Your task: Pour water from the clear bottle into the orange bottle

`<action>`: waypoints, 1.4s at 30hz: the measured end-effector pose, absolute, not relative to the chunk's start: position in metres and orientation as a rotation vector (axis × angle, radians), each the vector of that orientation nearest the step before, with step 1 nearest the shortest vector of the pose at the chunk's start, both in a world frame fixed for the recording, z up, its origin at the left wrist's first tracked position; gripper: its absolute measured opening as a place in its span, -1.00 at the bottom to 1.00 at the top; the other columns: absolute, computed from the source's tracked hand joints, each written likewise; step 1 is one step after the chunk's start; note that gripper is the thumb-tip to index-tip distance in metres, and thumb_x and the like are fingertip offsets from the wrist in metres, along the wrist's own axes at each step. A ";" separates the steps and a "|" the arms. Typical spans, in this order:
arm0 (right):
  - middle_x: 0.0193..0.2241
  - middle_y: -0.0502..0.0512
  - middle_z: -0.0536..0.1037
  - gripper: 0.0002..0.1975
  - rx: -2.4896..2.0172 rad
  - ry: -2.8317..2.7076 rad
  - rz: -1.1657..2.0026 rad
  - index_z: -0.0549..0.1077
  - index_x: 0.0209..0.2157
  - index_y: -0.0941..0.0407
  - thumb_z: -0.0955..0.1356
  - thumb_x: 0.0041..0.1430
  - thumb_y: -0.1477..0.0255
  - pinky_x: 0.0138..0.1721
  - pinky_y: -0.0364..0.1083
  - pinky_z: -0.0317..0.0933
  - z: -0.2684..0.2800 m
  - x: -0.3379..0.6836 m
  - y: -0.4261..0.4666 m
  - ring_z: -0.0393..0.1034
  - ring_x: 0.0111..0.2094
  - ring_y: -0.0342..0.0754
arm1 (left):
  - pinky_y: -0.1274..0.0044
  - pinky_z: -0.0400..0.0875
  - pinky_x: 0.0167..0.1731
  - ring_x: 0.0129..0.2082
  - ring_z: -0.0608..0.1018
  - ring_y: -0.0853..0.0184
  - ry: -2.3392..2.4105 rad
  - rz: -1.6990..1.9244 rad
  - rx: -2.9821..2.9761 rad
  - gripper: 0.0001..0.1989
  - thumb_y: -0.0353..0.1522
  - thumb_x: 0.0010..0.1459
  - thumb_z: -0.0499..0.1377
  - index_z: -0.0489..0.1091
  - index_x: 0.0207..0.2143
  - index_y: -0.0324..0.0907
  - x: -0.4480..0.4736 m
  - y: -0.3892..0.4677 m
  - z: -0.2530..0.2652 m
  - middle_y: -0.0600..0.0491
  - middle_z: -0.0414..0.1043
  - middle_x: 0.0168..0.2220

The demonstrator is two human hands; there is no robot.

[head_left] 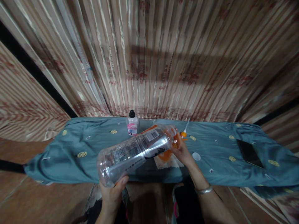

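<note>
Curtains [149, 62] line the tabletop's [77, 137] far edge; left grip [112, 191] cups clear bottle [133, 155], likely light, best held at base; right grip [181, 151] clasps orange bottle [166, 156].

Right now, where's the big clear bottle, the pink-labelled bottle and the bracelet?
Big clear bottle [134, 152]: head view, on its label.
Pink-labelled bottle [132, 127]: head view, on its label.
Bracelet [204, 190]: head view, on its band.

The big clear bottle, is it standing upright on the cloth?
No, the left hand holds the big clear bottle tilted, its neck beside the right hand.
</note>
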State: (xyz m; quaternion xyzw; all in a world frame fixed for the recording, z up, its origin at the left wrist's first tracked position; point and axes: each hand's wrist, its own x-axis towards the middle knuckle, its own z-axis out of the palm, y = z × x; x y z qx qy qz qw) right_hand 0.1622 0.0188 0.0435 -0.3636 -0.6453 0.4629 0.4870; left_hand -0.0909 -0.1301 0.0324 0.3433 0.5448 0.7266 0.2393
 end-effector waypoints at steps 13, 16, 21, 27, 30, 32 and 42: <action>0.18 0.15 0.41 -0.18 -0.875 -1.538 1.133 0.22 0.25 -0.06 0.50 -0.01 0.07 0.29 0.16 0.11 0.042 0.160 0.021 0.29 0.22 0.17 | 0.38 0.50 -0.23 -0.31 0.56 0.17 1.578 1.971 0.991 -0.32 -0.20 -0.31 0.47 0.41 -0.08 -0.20 -0.090 -0.127 0.035 0.05 0.45 -0.40; 0.19 0.15 0.40 -0.18 -0.901 -1.545 1.132 0.22 0.25 -0.06 0.51 -0.01 0.08 0.28 0.19 0.10 0.040 0.162 0.022 0.28 0.23 0.19 | 0.39 0.47 -0.12 -0.28 0.56 0.20 1.571 1.987 0.947 -0.29 -0.23 -0.33 0.48 0.40 -0.06 -0.18 -0.088 -0.128 0.037 0.07 0.45 -0.39; 0.17 0.14 0.42 -0.19 -0.920 -1.565 1.099 0.26 0.23 -0.06 0.51 -0.03 0.07 0.29 0.21 0.09 0.041 0.162 0.023 0.28 0.22 0.20 | 0.42 0.50 -0.19 -0.29 0.57 0.20 1.502 2.022 0.928 -0.28 -0.23 -0.32 0.48 0.39 -0.03 -0.14 -0.089 -0.128 0.038 0.08 0.46 -0.39; 0.17 0.15 0.43 -0.20 -0.903 -1.547 1.116 0.24 0.24 -0.06 0.51 -0.01 0.08 0.29 0.19 0.11 0.041 0.160 0.022 0.29 0.22 0.18 | 0.43 0.53 -0.27 -0.25 0.59 0.16 1.435 2.002 0.786 -0.29 -0.20 -0.34 0.48 0.39 -0.08 -0.18 -0.092 -0.129 0.026 0.00 0.50 -0.29; 0.17 0.14 0.43 -0.21 -0.893 -1.558 1.124 0.23 0.24 -0.06 0.51 0.01 0.12 0.28 0.18 0.13 0.041 0.161 0.022 0.29 0.22 0.17 | 0.41 0.50 -0.17 -0.18 0.57 0.15 1.395 1.999 0.723 -0.26 -0.20 -0.34 0.49 0.37 -0.05 -0.18 -0.091 -0.131 0.022 -0.02 0.50 -0.24; 0.16 0.14 0.43 -0.21 -0.883 -1.557 1.124 0.23 0.25 -0.07 0.51 0.00 0.14 0.27 0.18 0.14 0.040 0.161 0.022 0.31 0.21 0.18 | 0.38 0.49 -0.13 -0.15 0.56 0.14 1.381 2.006 0.722 -0.23 -0.20 -0.36 0.50 0.37 -0.04 -0.17 -0.091 -0.132 0.022 -0.02 0.50 -0.23; 0.20 0.15 0.39 -0.21 -0.909 -1.562 1.125 0.21 0.25 -0.07 0.51 0.02 0.14 0.29 0.20 0.10 0.037 0.162 0.023 0.26 0.24 0.17 | 0.40 0.54 -0.28 -0.18 0.56 0.11 1.433 1.956 0.716 -0.17 -0.16 -0.43 0.52 0.36 -0.05 -0.20 -0.093 -0.132 0.024 -0.08 0.49 -0.21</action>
